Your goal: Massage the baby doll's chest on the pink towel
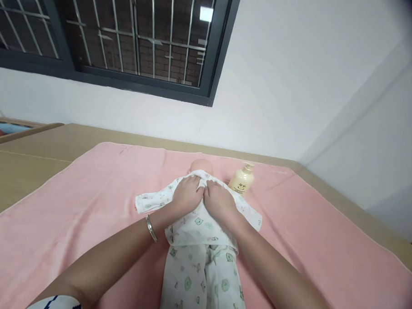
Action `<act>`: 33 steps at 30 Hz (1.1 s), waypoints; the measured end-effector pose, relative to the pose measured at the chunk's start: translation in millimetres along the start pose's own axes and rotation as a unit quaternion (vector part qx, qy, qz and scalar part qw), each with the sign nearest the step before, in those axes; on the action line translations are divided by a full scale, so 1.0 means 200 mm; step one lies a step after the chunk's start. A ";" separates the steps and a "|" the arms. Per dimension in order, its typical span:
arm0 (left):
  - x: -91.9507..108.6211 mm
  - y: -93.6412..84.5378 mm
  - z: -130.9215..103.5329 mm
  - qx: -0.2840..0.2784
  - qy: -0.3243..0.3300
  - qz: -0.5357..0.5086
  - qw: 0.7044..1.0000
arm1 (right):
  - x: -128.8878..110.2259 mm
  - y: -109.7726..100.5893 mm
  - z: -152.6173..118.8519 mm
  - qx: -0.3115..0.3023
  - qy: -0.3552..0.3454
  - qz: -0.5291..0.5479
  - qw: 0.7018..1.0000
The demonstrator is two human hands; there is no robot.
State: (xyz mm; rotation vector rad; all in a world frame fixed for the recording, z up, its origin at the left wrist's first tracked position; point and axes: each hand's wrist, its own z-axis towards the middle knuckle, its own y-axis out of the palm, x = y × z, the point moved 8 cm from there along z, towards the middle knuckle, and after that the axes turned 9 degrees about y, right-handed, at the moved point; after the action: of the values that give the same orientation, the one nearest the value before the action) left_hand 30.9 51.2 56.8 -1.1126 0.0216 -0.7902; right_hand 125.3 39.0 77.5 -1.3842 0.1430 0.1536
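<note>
A doll [201, 165] lies on a pink cloth, its head toward the wall. It wears a white printed top [197, 230] with long sleeves spread to both sides, and matching printed trousers [189, 282]. My left hand [188, 195] and my right hand [219, 199] are side by side on the upper part of the top, near the neck. The fingers of both hands are bent and closed on its fabric, thumbs close together at the middle. A silver bangle circles my left wrist. The doll's face cannot be made out.
A pale yellow pump bottle [241, 179] stands right of the doll's head. The pink cloth [105, 191] covers much of a wooden surface [28, 157]. Behind it rise a white wall and a barred window [136, 43]. Something orange and blue shows at the far left.
</note>
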 end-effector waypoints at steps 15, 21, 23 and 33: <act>0.14 0.02 -0.08 0.026 0.011 0.002 1.000 | 0.12 0.04 0.12 -0.017 0.005 0.029 0.999; -0.01 0.00 0.01 0.006 -0.009 -0.044 0.999 | -0.03 -0.02 -0.03 0.008 -0.011 -0.020 1.000; -0.05 0.00 0.04 -0.008 -0.003 -0.025 1.000 | -0.08 -0.04 -0.08 -0.002 -0.025 -0.023 0.999; -0.05 0.04 0.00 0.006 -0.026 0.024 0.999 | 0.05 0.05 0.07 -0.009 -0.012 -0.006 1.000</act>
State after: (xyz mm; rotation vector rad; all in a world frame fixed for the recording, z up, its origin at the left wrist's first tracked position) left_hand 29.1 58.8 47.5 -1.1178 -0.0006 -0.7169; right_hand 133.6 53.9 68.8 -1.4011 0.1141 0.1623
